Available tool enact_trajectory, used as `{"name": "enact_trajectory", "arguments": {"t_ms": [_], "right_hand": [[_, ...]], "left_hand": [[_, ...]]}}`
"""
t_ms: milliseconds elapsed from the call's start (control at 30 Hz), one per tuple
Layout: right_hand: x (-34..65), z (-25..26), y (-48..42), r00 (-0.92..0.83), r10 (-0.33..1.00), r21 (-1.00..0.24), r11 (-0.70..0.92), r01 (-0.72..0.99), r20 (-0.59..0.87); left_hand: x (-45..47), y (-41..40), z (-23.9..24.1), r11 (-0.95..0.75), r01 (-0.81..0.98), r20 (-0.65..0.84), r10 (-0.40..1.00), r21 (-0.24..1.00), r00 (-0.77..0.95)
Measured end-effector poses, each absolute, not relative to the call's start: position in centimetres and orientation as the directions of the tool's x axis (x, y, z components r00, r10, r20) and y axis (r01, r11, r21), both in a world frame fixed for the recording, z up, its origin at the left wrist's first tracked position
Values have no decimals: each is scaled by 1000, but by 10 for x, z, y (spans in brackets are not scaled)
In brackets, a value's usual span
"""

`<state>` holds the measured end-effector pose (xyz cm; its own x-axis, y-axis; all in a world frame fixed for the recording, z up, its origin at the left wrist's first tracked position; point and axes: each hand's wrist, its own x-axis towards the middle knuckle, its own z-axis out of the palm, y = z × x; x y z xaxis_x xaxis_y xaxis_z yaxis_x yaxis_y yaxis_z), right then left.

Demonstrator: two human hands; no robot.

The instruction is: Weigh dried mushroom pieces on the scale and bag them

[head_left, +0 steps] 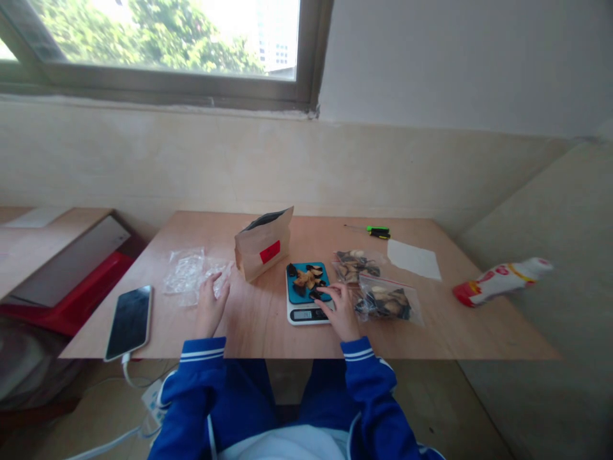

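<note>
A white kitchen scale (309,317) with a blue top lies on the table before me, with several dried brown and black pieces (306,279) on it, like dried mushroom slices. My right hand (342,311) reaches over the scale's right side, thumb and fingertips closed about a dark piece (315,294) at the platform's front edge. My left hand (212,306) rests beside crumpled clear plastic bags (186,275), fingers apart and holding nothing. Right of the scale lie zip bags (390,300) of similar dried pieces, partly behind my right hand. A brown paper pouch (253,255) with a red label stands behind the scale.
A phone (129,322) with a white charging cable (125,367) lies at the table's left edge. Toward the back right are screwdrivers (378,231) and a white paper sheet (414,259). A red and white bottle (500,281) is at the right, near the wall.
</note>
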<state>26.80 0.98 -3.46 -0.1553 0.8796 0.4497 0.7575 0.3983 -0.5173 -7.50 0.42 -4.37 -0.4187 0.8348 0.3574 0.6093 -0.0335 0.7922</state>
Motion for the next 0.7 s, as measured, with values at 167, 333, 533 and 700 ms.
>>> {"name": "enact_trajectory", "arguments": {"t_ms": [167, 333, 533, 700], "right_hand": [[290, -44, -20, 1, 877, -613, 336, 715, 481], [310, -55, -49, 75, 909, -698, 260, 667, 410], [318, -58, -61, 85, 921, -738, 247, 628, 381], [308, -51, -59, 52, 935, -761, 252, 598, 351]], "left_hand": [[-73, 4, -45, -23, 600, 329, 853, 800, -406], [-62, 5, -44, -31, 566, 299, 872, 824, -387], [-42, 10, -15, -66, 490, 315, 838, 869, -446], [-22, 11, 21, -180, 458, 411, 778, 871, -475]]}}
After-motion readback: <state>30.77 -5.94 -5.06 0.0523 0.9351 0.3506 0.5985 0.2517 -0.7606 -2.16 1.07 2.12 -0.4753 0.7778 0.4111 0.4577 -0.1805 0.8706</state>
